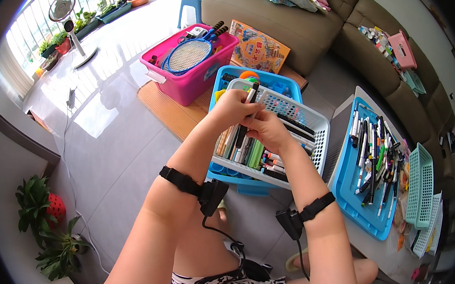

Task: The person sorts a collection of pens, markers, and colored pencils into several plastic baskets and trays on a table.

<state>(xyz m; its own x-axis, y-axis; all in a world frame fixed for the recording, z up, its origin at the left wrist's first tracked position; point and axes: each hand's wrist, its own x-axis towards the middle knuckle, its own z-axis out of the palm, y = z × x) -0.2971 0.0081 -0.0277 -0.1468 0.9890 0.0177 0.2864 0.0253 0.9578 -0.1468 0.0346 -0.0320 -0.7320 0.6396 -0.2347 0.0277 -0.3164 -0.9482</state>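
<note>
Over a white perforated plastic basket (321, 150), my left hand (232, 106) grips a black-and-white marker (253, 92) that stands tilted with its black end up. My right hand (268, 130) meets it just below, thumb and fingers pinched on the lower part of the marker; the fingers hide its middle. Beneath the hands, the basket holds markers sorted in rows: green markers (256, 154) and beige ones at the left, black ones (296, 123) at the right. The basket rests on a blue plastic bin (222, 76) with toys inside.
Right of the basket, a blue lid (345, 209) carries a loose pile of markers (374, 159). Beyond it lie mint baskets (420, 185). A pink bin (183, 87) with badminton rackets (189, 55) and a boxed game (259, 45) stand on a wooden table (159, 105). A brown sofa (270, 24) is behind.
</note>
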